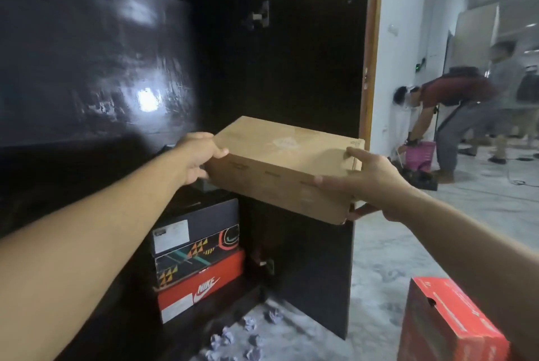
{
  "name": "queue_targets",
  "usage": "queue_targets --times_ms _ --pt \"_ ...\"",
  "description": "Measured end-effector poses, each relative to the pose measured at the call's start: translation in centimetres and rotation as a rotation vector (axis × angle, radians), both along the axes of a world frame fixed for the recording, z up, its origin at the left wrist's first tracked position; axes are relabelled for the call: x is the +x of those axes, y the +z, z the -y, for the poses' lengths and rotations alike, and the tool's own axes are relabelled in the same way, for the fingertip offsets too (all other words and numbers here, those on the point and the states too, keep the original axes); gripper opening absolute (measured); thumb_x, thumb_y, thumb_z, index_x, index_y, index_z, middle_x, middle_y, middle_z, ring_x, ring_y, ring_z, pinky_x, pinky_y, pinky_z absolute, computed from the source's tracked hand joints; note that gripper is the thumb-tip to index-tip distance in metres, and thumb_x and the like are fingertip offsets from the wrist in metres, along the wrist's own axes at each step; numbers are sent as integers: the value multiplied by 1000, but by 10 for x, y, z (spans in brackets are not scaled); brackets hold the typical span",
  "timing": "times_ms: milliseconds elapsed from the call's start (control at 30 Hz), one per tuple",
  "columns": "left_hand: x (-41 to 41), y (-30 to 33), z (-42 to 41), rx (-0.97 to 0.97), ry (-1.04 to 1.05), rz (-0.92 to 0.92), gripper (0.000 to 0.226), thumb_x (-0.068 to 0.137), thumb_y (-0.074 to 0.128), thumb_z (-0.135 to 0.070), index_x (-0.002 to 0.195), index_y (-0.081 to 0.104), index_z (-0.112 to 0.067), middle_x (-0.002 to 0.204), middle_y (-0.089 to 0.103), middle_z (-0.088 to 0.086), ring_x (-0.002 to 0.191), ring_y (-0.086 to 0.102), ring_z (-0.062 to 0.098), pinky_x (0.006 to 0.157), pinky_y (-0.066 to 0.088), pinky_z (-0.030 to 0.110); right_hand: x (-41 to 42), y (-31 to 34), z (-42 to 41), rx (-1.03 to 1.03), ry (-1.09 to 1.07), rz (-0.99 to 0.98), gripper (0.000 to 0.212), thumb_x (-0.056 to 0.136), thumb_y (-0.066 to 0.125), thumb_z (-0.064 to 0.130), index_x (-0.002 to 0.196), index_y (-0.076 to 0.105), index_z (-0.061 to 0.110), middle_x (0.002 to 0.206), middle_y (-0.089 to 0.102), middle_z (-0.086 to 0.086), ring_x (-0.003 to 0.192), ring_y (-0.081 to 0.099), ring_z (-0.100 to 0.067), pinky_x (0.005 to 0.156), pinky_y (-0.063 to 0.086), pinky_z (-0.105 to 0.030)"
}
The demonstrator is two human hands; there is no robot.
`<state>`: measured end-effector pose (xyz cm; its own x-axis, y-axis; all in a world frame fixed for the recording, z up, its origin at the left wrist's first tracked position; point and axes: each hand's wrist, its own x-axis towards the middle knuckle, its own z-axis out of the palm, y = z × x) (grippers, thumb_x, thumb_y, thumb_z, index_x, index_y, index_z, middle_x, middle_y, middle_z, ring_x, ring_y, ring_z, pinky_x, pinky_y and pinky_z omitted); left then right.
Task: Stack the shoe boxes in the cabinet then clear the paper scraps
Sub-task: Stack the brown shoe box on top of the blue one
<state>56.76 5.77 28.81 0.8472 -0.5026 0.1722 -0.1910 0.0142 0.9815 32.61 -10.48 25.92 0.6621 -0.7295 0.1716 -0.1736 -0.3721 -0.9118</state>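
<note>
**Brown box held up at the open cabinet**

While both arms reach forward, the left hand point(201, 157) grips the far-left end of a plain brown shoe box point(287, 165) and the right hand point(370, 185) clasps its near-right corner, thumb on top and fingers under. Held between them, the box sits near the centre, tilted, clear of the stack at 7 o'clock inside the dark cabinet point(318, 39): a black box point(201, 222) on a patterned box point(198, 257) on a red Nike box point(201, 293). Crumpled paper scraps point(250, 337) lie on the floor at 6 o'clock. Another red box point(446, 325) stands at 4 o'clock. At 3 o'clock, well apart, a person point(455, 115) bends over a pink bucket point(418, 155).
</note>
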Motion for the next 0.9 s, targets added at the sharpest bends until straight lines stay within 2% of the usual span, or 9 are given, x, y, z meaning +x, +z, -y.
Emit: queue_targets --times_ms 133,300,400,533,600,700,767,833,900 --pt "66 12 10 -85 84 -27 58 82 64 3 135 54 -19 131 57 6 127 48 28 104 36 62 73 12 8 -56 0 37 109 57 91 45 148 34 32 127 49 1 106 61 -28 59 62 -48" --pt "116 20 27 -95 155 -64 27 90 56 2 111 58 -16 115 61 7 110 54 24 112 28 54 150 18 18 -108 -25 35 118 46 86 56 149 33 32 121 46 2 106 61 -27 67 62 -48" --pt "149 18 41 -113 184 -60 53 86 66 -5 134 49 -18 135 54 4 121 52 25 112 27 53 185 18 25 -134 -58 52 127 30 76 66 144 40 25 118 53 -2 102 63 -28 64 62 -46" --pt "171 12 60 -123 202 -8 60 84 69 -3 138 46 -14 137 51 4 130 46 23 109 30 38 218 19 32 -193 -38 82 76 63 78 56 127 55 22 93 53 7 83 65 -21 62 63 -41" --pt "175 6 70 -103 207 40 60 83 70 -4 138 50 -16 130 59 3 119 55 20 96 42 29 231 18 32 -219 -11 109 70 73 71 62 131 55 25 87 48 10 79 63 -19 61 63 -41" --pt "167 3 82 -107 277 148 18 87 70 -22 105 67 -19 101 66 -3 98 55 14 71 40 19 254 14 29 -257 40 158 68 86 37 75 135 53 30 105 53 1 89 66 -29 74 61 -46" --pt "157 -1 85 -100 262 239 27 83 70 -46 84 65 -20 84 63 -10 91 56 12 78 41 19 269 12 31 -256 117 230 59 94 28 64 128 58 25 115 58 -3 103 63 -33 86 56 -52" --pt "156 -8 87 -8 262 373 55 70 73 -64 107 69 -23 103 67 -11 103 58 11 99 42 29 282 8 36 -268 194 234 44 99 33 42 117 64 16 115 66 -10 106 62 -33 93 51 -51" --pt "161 -15 85 137 351 525 71 68 81 -50 130 59 -25 123 61 -5 114 56 15 104 43 36 292 3 42 -336 248 174 37 95 36 20 112 69 18 112 69 -11 103 63 -30 91 53 -45"
